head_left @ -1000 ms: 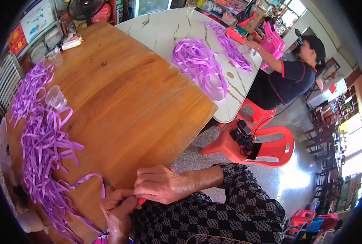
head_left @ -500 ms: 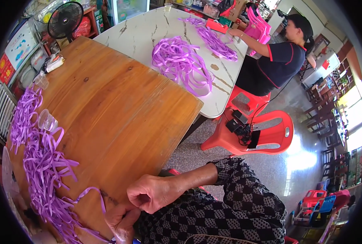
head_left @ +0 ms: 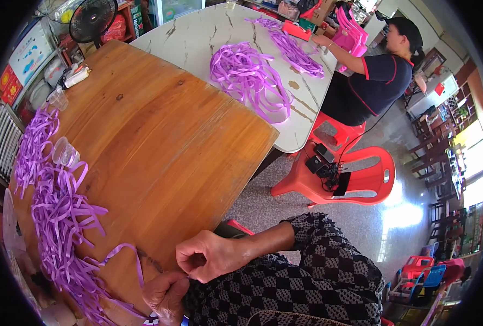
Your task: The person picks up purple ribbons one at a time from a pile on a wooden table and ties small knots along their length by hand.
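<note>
My right hand (head_left: 211, 254) hovers at the near edge of the wooden table (head_left: 160, 130), thumb and fingers pinched together; anything between them is too small to see. Just below it my left hand (head_left: 164, 296) is curled, its fingertips meeting the right hand's pinch. A single purple strip (head_left: 126, 251) loops from the big pile of purple strips (head_left: 54, 212) on the table's left side down to my left hand, which seems to hold its end. My checked sleeve (head_left: 306, 271) fills the lower middle.
A clear plastic cup (head_left: 65, 152) stands by the pile. Beyond is a marble table (head_left: 198, 32) with more purple strips (head_left: 247, 70), where another person (head_left: 374, 81) works. A red plastic chair (head_left: 361, 187) carries black devices (head_left: 325, 171). A fan (head_left: 92, 19) stands at the back.
My right hand has closed from a flat cover into a pinch and lifted slightly off my left hand. The small red thing seen between my hands a second ago is out of sight.
</note>
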`<state>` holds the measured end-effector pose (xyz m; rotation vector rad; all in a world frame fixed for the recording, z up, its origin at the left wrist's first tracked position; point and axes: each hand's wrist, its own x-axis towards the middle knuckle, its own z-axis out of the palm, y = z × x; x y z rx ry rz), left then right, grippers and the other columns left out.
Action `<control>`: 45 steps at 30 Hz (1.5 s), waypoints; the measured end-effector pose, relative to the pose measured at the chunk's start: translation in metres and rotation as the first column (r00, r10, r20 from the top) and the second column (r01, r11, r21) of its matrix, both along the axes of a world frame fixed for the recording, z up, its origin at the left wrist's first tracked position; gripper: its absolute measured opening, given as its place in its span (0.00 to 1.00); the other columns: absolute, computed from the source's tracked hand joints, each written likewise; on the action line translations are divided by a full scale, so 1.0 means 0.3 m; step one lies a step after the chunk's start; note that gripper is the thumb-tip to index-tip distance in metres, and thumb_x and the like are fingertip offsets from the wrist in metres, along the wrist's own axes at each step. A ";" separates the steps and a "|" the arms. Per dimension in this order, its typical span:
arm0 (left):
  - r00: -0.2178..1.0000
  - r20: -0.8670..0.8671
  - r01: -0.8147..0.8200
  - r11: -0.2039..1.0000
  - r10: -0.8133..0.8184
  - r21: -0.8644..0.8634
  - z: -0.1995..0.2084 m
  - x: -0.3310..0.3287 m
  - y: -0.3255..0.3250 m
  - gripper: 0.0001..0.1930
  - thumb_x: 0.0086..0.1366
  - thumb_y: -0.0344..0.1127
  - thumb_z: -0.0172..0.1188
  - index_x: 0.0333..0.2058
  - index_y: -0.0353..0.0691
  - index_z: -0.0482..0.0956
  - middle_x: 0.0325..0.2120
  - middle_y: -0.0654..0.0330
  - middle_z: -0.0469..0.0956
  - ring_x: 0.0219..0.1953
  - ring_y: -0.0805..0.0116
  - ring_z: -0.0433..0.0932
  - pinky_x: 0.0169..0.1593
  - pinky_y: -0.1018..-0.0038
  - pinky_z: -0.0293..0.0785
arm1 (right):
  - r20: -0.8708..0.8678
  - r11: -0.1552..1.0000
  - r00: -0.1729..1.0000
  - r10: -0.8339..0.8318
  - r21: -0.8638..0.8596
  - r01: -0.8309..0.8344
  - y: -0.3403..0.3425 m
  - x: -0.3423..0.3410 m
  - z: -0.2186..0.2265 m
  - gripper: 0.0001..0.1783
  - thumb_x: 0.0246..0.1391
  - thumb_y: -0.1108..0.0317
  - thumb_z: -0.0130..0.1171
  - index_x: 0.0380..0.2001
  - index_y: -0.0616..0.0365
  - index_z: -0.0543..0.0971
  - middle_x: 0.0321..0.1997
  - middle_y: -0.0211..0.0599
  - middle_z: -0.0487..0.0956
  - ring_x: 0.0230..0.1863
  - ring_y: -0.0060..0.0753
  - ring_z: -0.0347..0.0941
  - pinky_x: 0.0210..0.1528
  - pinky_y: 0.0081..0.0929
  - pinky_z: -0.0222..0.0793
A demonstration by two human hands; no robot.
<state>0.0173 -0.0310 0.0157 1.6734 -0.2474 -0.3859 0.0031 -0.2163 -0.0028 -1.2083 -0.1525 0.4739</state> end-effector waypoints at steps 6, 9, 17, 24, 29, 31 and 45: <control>0.998 0.055 -0.020 1.000 0.020 -0.002 -0.012 0.008 0.003 0.02 0.47 0.22 0.60 0.22 0.31 0.77 0.16 0.61 0.74 0.20 0.77 0.70 0.25 0.81 0.64 | 0.344 0.976 0.939 -0.015 -0.199 0.088 -0.003 0.008 0.028 0.08 0.40 0.76 0.61 0.23 0.60 0.70 0.18 0.30 0.71 0.22 0.18 0.66 0.23 0.21 0.64; 0.993 0.108 0.054 0.998 -0.056 0.027 -0.005 0.015 0.005 0.02 0.47 0.22 0.60 0.22 0.31 0.77 0.16 0.61 0.74 0.19 0.75 0.70 0.25 0.81 0.65 | 0.341 0.970 0.940 0.011 -0.230 0.073 0.004 0.009 0.012 0.09 0.41 0.76 0.61 0.22 0.59 0.69 0.22 0.26 0.69 0.22 0.15 0.65 0.22 0.18 0.61; 0.927 0.303 0.187 0.972 -0.223 0.145 0.008 0.017 0.039 0.03 0.48 0.26 0.60 0.22 0.32 0.77 0.15 0.59 0.72 0.18 0.70 0.71 0.24 0.77 0.66 | 0.102 0.991 0.991 0.084 -0.114 -0.072 0.002 0.017 0.029 0.08 0.41 0.76 0.61 0.23 0.59 0.70 0.20 0.24 0.69 0.23 0.13 0.65 0.24 0.16 0.62; 0.957 0.288 -0.024 0.972 -0.045 0.232 0.037 0.046 0.014 0.02 0.51 0.25 0.59 0.24 0.33 0.76 0.17 0.60 0.73 0.19 0.73 0.70 0.24 0.78 0.66 | 0.454 0.948 0.887 -0.083 -0.239 0.211 -0.004 0.046 0.016 0.15 0.42 0.72 0.65 0.34 0.59 0.73 0.34 0.30 0.72 0.31 0.19 0.70 0.31 0.17 0.66; 0.976 0.213 0.033 0.999 -0.037 0.021 0.012 0.076 0.005 0.01 0.54 0.23 0.57 0.27 0.31 0.76 0.16 0.62 0.71 0.18 0.76 0.68 0.23 0.80 0.63 | 0.298 0.951 0.952 -0.071 -0.266 0.154 -0.020 0.060 0.008 0.16 0.42 0.73 0.66 0.36 0.60 0.74 0.37 0.32 0.73 0.33 0.20 0.70 0.32 0.16 0.67; 0.975 0.218 0.031 0.999 -0.036 0.026 0.007 0.075 0.010 0.01 0.55 0.23 0.57 0.27 0.30 0.75 0.17 0.61 0.71 0.19 0.76 0.68 0.23 0.80 0.63 | 0.320 0.966 0.944 -0.076 -0.211 0.150 -0.009 0.065 0.001 0.15 0.43 0.74 0.65 0.36 0.61 0.73 0.36 0.33 0.73 0.32 0.20 0.70 0.31 0.16 0.67; 0.892 0.424 0.104 0.984 -0.157 0.146 -0.021 0.063 0.046 0.04 0.49 0.24 0.62 0.25 0.34 0.75 0.15 0.57 0.70 0.16 0.62 0.69 0.20 0.72 0.63 | 0.393 0.934 0.916 0.079 -0.351 0.070 0.030 0.091 0.031 0.10 0.39 0.81 0.62 0.23 0.59 0.71 0.25 0.28 0.71 0.24 0.18 0.65 0.23 0.16 0.60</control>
